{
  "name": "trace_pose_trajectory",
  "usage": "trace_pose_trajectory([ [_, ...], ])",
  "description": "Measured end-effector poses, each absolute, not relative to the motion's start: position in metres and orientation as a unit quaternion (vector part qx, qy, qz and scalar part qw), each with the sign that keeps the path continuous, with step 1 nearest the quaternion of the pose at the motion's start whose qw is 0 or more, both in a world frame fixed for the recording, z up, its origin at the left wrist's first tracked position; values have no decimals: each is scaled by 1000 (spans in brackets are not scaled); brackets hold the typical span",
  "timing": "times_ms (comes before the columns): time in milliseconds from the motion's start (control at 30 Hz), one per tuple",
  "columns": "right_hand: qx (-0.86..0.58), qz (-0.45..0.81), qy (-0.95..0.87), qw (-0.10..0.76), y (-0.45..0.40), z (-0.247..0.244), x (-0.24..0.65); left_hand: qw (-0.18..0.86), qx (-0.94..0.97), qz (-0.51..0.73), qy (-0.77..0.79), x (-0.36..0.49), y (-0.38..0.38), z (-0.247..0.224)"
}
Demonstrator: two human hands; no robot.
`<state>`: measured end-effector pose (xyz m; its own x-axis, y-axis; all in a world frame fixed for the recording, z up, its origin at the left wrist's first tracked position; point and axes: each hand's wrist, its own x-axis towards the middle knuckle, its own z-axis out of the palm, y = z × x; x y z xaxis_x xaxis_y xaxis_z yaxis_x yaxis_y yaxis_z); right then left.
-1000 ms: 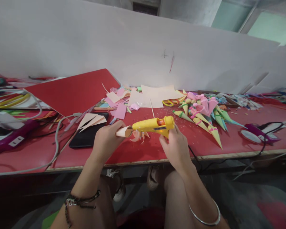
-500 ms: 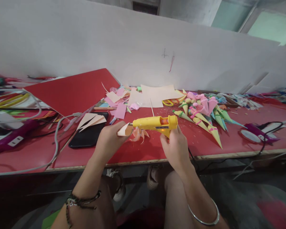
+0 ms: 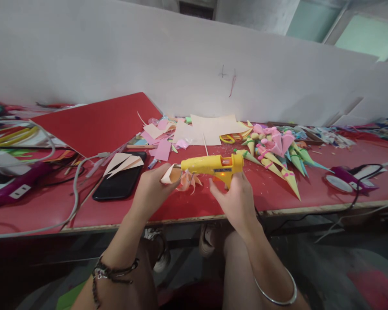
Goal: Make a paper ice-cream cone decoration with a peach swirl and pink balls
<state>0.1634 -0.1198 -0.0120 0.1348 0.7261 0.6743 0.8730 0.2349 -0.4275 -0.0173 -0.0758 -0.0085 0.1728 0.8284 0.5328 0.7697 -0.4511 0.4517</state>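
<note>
A red sheet sits behind a black phone

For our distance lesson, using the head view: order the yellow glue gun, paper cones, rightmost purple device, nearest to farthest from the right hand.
1. Yellow glue gun, in the right hand.
2. Paper cones, to its right.
3. Purple device, farther right.

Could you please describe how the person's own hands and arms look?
The left hand is ungloved, with a dark cord bracelet farther up, showing loose ends and a silvery detail. The right hand is also ungloved, with a thin, smooth, silver-coloured bangle farther up. No sleeves show.
</note>
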Motion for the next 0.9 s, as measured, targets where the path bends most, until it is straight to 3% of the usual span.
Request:
trace_pose_trajectory([
  [900,-590,4,-690,419,-123,-9,167,62,772,360,521,-20,-76,-2],
])
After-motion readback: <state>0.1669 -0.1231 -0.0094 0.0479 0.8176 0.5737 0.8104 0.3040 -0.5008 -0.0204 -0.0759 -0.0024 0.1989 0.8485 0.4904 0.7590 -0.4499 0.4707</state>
